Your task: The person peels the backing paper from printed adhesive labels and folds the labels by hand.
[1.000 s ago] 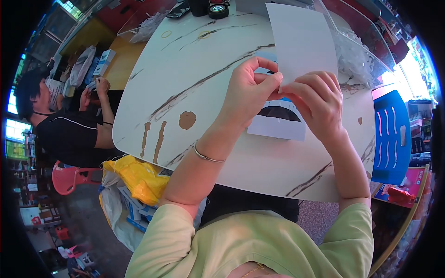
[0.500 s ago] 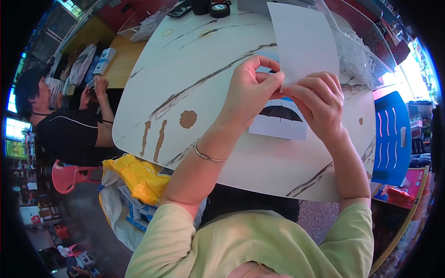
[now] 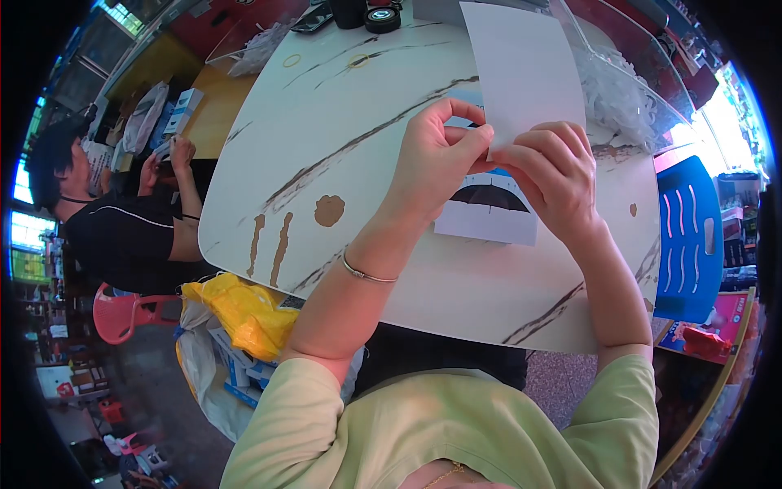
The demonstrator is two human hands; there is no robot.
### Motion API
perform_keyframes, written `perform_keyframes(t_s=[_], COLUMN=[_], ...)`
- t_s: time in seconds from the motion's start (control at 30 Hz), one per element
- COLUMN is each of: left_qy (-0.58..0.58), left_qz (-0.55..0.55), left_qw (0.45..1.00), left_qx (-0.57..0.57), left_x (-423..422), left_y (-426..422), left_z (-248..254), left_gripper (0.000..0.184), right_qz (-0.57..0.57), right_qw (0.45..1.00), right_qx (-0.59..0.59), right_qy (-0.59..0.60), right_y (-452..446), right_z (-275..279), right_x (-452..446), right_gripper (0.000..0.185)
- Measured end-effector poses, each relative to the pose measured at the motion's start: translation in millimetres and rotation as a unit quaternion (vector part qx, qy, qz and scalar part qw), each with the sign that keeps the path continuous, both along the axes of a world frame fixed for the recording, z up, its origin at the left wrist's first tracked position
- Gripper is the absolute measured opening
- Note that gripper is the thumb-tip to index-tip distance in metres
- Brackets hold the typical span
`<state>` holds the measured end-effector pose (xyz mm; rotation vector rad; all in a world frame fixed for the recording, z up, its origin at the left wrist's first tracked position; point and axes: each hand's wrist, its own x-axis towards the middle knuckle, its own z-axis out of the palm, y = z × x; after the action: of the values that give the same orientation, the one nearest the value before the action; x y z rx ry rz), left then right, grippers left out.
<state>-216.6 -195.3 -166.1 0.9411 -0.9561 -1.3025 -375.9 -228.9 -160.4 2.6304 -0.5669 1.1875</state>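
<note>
A plain white sheet (image 3: pixel 529 69) stands up from my fingers, its lower corner pinched between both hands. My left hand (image 3: pixel 446 151) closes thumb against forefinger at that corner. From the other side, my right hand (image 3: pixel 558 171) grips the same edge with its fingers curled. Below them on the table lies a white printed card or flat box (image 3: pixel 486 224) with a dark umbrella picture and some blue; my hands cover its upper part. Whether the sheet is joined to it I cannot tell.
The marble-patterned table (image 3: pixel 391 98) has brown worn patches. A clear bin of plastic bags (image 3: pixel 615 98) stands at the right, a black round container (image 3: pixel 383 18) at the back. A blue chair (image 3: pixel 688 240) is at the right, a yellow bag (image 3: pixel 240 314) at the lower left. Another person (image 3: pixel 114 212) sits at the left.
Almost nothing differs. The whole view has shifted very slightly; both hands still pinch the white sheet at the same corner.
</note>
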Motion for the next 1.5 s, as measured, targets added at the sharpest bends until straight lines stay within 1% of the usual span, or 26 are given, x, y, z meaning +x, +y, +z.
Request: perform_keyframes(t_s=[0.17, 0.23, 0.27, 0.33, 0.77, 0.87, 0.93, 0.97, 1.0, 1.07, 1.13, 1.17, 1.23, 1.27, 1.3, 1.37, 1.4, 1.47, 1.5], left_qy=[0.002, -0.003, -0.009, -0.018, -0.061, -0.062, -0.065, -0.069, -0.07, -0.031, -0.033, -0.036, -0.024, -0.011, -0.01, -0.002, -0.003, 0.007, 0.007], left_qz=[0.009, 0.009, 0.008, 0.01, 0.018, 0.018, 0.017, 0.018, 0.018, -0.001, 0.005, 0.011, 0.02, 0.027, 0.026, 0.016, 0.014, 0.028, 0.024], left_qw=[1.0, 1.0, 1.0, 1.0, 0.998, 0.997, 0.997, 0.997, 0.997, 0.999, 0.999, 0.999, 1.0, 1.0, 1.0, 1.0, 1.0, 0.999, 1.0], left_qx=[0.0, 0.0, -0.002, -0.008, -0.029, -0.03, -0.032, -0.036, -0.036, -0.028, -0.02, -0.01, -0.004, 0.003, 0.0, 0.01, 0.006, 0.017, 0.012], left_x=[0, 0, -1, -2, -4, -7, -7, -6, -6, -5, 2, 5, 9, 10, 11, 11, 12, 15, 17], left_y=[0, 0, 0, 0, 2, 3, 4, 3, 3, 1, -3, -4, -5, -5, -6, -6, -7, -9, -11], left_z=[1, 0, 1, 1, 2, 4, 3, 3, 3, 1, -3, -4, -2, -1, -1, -3, -4, -6, -6], left_gripper=[0.017, 0.017, 0.017, 0.016, 0.014, 0.014, 0.014, 0.014, 0.014, 0.015, 0.016, 0.018, 0.018, 0.018, 0.018, 0.017, 0.017, 0.018, 0.018], right_qz=[-0.003, -0.005, -0.005, 0.02, 0.013, -0.003, -0.042, -0.042, -0.035, -0.027, 0.021, 0.044, 0.053, 0.081, 0.08, 0.106, 0.113, 0.053, 0.037], right_qw=[1.0, 0.999, 0.999, 0.997, 0.999, 0.998, 0.996, 0.996, 0.996, 0.996, 0.988, 0.986, 0.974, 0.971, 0.972, 0.937, 0.932, 0.906, 0.887], right_qx=[0.005, 0.027, 0.027, 0.066, 0.038, 0.036, 0.025, 0.025, 0.026, 0.025, 0.147, 0.161, 0.22, 0.219, 0.216, 0.33, 0.343, 0.417, 0.444], right_qy=[0.007, 0.033, 0.033, 0.016, 0.035, 0.042, 0.077, 0.077, 0.078, 0.08, 0.047, 0.018, -0.011, -0.045, -0.044, -0.045, -0.039, -0.049, -0.123], right_y=[1, 2, 1, -1, 0, 3, 6, 5, 4, 3, 2, 1, 0, -2, -1, 3, 1, -3, -14], right_z=[3, 5, 4, 3, 11, 10, 11, 10, 7, 8, 13, 16, 21, 22, 23, 26, 23, 36, 37], right_x=[2, 2, 1, 0, -1, 1, 3, 3, 4, 3, -3, -5, -12, -11, -10, -9, -9, -18, -29], right_gripper=[0.019, 0.018, 0.018, 0.017, 0.017, 0.019, 0.021, 0.021, 0.021, 0.02, 0.018, 0.016, 0.014, 0.011, 0.011, 0.009, 0.007, 0.005, 0.004])
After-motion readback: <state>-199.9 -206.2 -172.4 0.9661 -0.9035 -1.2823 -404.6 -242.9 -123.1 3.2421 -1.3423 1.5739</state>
